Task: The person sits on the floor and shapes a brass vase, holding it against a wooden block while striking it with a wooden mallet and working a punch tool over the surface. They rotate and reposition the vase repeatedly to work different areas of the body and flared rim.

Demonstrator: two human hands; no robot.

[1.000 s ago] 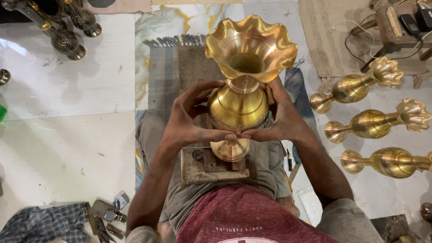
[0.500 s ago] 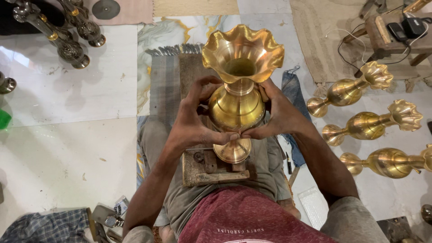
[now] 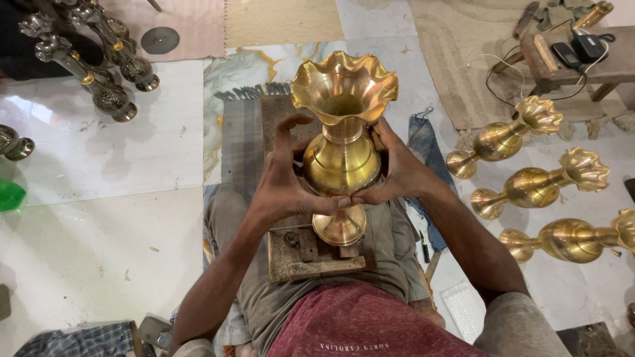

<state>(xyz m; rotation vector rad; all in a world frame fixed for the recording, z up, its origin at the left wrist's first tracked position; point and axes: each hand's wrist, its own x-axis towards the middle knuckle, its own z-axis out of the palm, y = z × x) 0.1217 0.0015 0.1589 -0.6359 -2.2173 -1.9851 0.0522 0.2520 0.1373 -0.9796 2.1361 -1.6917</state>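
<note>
Over wooden block (image 3: 316, 254) on my lap: brass vase (image 3: 342, 149) upright, axis vertical, between left hand (image 3: 284, 188) and right hand (image 3: 397, 173); both grips pressed around belly, equally near.

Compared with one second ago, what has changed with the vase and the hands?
Almost nothing. The left hand and right hand still clasp the brass vase upright by its belly, thumbs meeting at the neck above the foot, over the wooden block. Only the view shifted slightly. The three brass vases lying on the floor have not moved.
</note>
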